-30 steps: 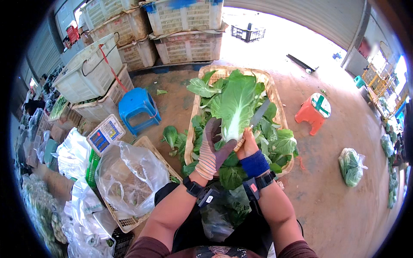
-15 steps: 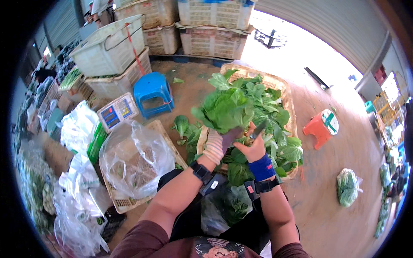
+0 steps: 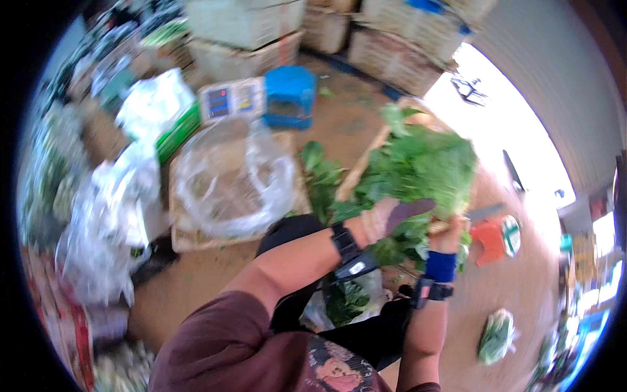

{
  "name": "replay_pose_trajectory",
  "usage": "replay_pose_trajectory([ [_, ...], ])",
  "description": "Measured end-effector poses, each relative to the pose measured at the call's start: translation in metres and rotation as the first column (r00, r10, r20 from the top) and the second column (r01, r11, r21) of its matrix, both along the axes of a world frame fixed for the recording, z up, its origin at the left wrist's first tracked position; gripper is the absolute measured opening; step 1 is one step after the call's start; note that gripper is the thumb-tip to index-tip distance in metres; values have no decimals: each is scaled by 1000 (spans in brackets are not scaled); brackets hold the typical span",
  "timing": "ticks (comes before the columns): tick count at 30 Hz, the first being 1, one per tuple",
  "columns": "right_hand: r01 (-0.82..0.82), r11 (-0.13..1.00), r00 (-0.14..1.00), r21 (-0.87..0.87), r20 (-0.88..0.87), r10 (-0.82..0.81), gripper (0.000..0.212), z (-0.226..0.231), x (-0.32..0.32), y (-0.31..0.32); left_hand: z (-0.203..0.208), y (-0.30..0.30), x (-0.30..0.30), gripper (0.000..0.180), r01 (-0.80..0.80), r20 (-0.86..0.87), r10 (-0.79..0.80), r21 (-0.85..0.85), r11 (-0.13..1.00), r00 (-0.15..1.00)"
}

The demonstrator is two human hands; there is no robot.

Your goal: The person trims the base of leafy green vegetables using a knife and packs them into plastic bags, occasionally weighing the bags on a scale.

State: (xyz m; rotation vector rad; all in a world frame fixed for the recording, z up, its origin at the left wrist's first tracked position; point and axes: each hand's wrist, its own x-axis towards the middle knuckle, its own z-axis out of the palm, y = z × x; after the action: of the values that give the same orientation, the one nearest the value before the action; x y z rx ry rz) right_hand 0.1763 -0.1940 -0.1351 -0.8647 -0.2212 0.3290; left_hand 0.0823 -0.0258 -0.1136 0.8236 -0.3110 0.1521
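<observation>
My left hand (image 3: 401,215), in a purple glove with a striped cuff, grips the base of a leafy green vegetable (image 3: 450,166); motion blurs its leaves. Close by on the right, my right hand (image 3: 449,230) is closed round a knife (image 3: 486,212), its blade sticking out to the right. Its handle is hidden in my fingers. Beneath both hands lies a crate (image 3: 356,176) heaped with loose greens (image 3: 392,245). More leaves (image 3: 320,176) spill beside the crate's left side.
Left of me, a clear plastic bag (image 3: 277,173) lines a shallow basket (image 3: 175,225). A scale (image 3: 232,99) and blue stool (image 3: 289,91) stand behind it. An orange stool (image 3: 486,242) and bagged vegetable (image 3: 498,336) sit at right. Stacked crates (image 3: 392,52) rise at the back.
My view has swung left, so the surroundings appear farther right. Both hands, with the vegetable and knife, have moved right; the knife blade now points out to the right.
</observation>
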Motion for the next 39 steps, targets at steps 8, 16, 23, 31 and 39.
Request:
replay_pose_trajectory([
  [8, 161, 799, 832, -579, 515, 206, 46, 34, -59, 15, 18, 44, -122, 58, -401, -70, 396, -237, 885, 916],
  [16, -254, 793, 851, -553, 263, 455, 62, 61, -171, 146, -38, 158, -246, 39, -612, -435, 439, -448, 652, 786],
  [23, 29, 911, 987, -412, 158, 40, 26, 12, -145, 102, -141, 273, -274, 42, -959, -515, 812, -78, 273, 274],
  [31, 324, 740, 943, -590, 143, -300, 16, -16, -143, 6, -254, 325, -188, 64, -732, -637, 770, 541, 415, -34],
  [39, 257, 864, 956, -432, -17, -292, 9, -48, -156, -34, -279, 319, -181, 57, -753, -710, 553, 49, 656, 436],
])
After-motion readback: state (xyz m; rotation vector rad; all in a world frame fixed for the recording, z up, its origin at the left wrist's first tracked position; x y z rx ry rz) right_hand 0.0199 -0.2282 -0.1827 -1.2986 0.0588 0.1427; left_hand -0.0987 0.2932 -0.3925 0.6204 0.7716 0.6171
